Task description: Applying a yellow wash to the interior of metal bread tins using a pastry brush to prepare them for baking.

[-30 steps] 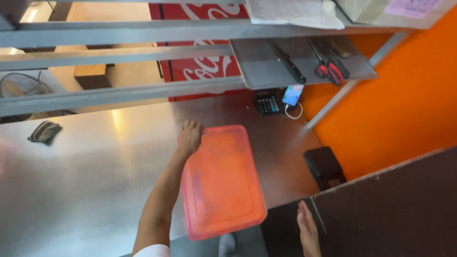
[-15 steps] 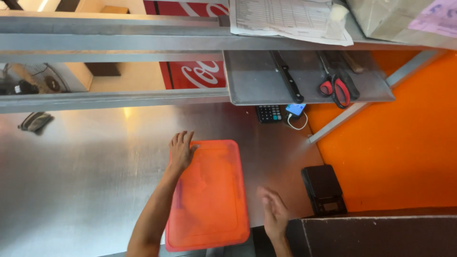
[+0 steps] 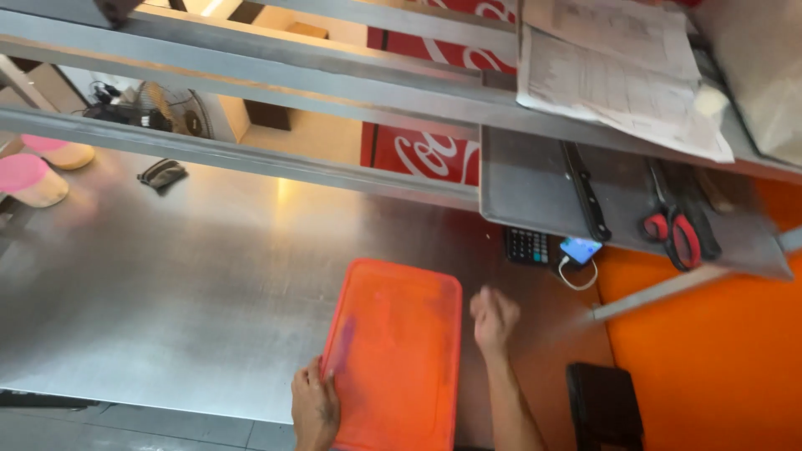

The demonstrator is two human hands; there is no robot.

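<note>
An orange-red rectangular cutting board (image 3: 401,351) lies flat on the steel counter (image 3: 192,284), its near end reaching past the counter's front edge. My left hand (image 3: 314,409) rests on the board's near left edge, fingers bent over the rim. Just right of the board's far right corner, my right hand (image 3: 494,316) hovers with fingers curled in, blurred, holding nothing that I can see.
A tray shelf (image 3: 535,188) above the counter carries a black-handled knife (image 3: 586,194) and red-handled scissors (image 3: 678,234). Beneath it sit a calculator (image 3: 526,246) and a phone (image 3: 580,250). Papers (image 3: 610,75) lie overhead. A black box (image 3: 603,405) sits by the orange wall (image 3: 710,351). Pink-topped stools (image 3: 33,171) are far left.
My left hand slid from the board's far left corner back to its near left edge. My right hand rose from the near edge up beside the board's far right corner and curled.
</note>
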